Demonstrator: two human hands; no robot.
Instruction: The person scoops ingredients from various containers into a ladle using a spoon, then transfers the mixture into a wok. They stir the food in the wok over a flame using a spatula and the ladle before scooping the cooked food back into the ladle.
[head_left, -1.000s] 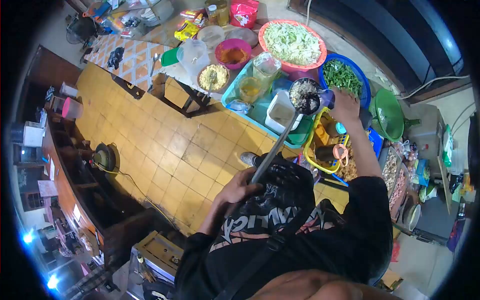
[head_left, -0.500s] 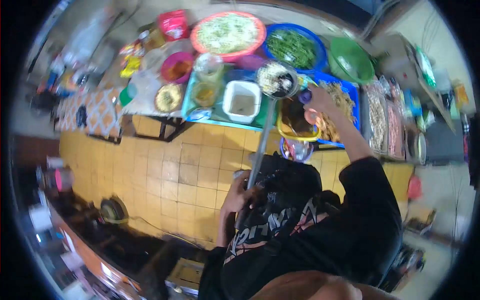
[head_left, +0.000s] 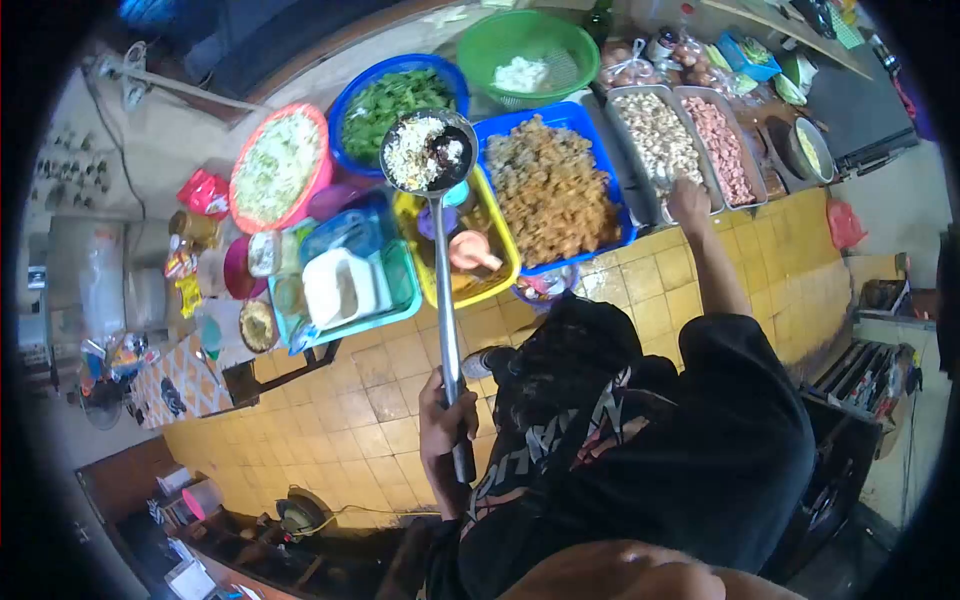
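My left hand (head_left: pixel 447 415) is wrapped round the long metal handle of a ladle (head_left: pixel 446 300). The ladle's bowl hangs level over the back of the yellow tub, holding chopped pale bits (head_left: pixel 415 150) and a dark sauce or paste with a white dab. My right hand (head_left: pixel 688 203) is at the near end of a metal tray (head_left: pixel 668 213) of pale chopped pieces (head_left: pixel 655 135). Its fingers are drawn together and point down into the tray; what they hold, if anything, is too small to make out. Beside it stands a tray of pink chopped pieces (head_left: pixel 715 145).
A yellow tub (head_left: pixel 510 250) holds dark liquid and plastic scoops. A blue tray (head_left: pixel 620 235) of brown shredded food stands right of it. Behind are a green basket (head_left: pixel 470 50), a blue basin (head_left: pixel 345 130) of greens and a pink basin (head_left: pixel 320 175) of shredded vegetable.
My right hand has left the yellow tub and moved right to the tray of pale pieces. My left hand still holds the ladle. The view has turned to the right.
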